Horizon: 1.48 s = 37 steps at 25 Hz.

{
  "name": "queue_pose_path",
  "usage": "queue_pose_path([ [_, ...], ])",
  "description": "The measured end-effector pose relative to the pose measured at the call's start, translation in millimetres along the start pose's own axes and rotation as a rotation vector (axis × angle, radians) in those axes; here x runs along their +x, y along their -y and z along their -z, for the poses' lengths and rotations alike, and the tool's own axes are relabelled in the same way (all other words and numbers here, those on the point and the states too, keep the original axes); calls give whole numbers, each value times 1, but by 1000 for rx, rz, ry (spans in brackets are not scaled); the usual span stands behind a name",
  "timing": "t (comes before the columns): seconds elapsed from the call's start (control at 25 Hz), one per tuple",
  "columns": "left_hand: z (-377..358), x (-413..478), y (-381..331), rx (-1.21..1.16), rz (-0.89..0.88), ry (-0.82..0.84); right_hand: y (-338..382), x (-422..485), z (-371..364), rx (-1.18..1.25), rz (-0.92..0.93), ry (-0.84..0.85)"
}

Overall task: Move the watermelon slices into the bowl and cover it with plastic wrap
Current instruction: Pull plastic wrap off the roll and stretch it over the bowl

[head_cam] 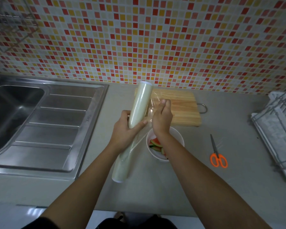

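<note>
A long roll of plastic wrap (138, 103) is held up over the counter, tilted with its far end toward the wall. My left hand (125, 129) grips the roll around its middle. My right hand (161, 118) pinches the loose clear film (151, 104) just right of the roll, with a short stretch pulled off. Below my right wrist stands a white bowl (177, 138) holding several watermelon slices (155, 143) with red flesh and green rind. My right forearm hides part of the bowl.
A wooden cutting board (183, 111) lies behind the bowl by the tiled wall. Orange-handled scissors (217, 154) lie on the counter to the right. A dish rack (277, 133) sits at the far right. A steel sink (15, 104) with drainboard fills the left.
</note>
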<state>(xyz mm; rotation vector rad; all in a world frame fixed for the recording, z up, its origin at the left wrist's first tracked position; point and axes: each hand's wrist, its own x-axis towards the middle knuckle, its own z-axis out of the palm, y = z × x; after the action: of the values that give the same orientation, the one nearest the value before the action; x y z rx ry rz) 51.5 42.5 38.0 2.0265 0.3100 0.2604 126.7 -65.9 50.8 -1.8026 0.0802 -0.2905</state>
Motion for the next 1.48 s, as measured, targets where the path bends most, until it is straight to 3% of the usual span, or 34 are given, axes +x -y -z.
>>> queue_pose_path([
  [0.12,-1,5,3,-4,8,-16,-1,1,0,-3,-12,-47],
  [0.36,1,12,2,-246,90,47,2,3,-3,25,-41,-40],
  [0.56,13,31,-5,-65,-30,12,14,20,0,519,-571,297],
  [0.84,38,59,-7,51,-104,-30,1,-11,-12,426,-635,540],
  [1.0,49,70,-19,160,-193,-99,-17,-52,-35,321,-513,572],
  [1.2,51,72,-25,136,-171,-92,-15,-58,-47,200,-321,509],
  [1.48,45,65,-23,166,-210,-170,-8,-51,-39,125,-231,460],
])
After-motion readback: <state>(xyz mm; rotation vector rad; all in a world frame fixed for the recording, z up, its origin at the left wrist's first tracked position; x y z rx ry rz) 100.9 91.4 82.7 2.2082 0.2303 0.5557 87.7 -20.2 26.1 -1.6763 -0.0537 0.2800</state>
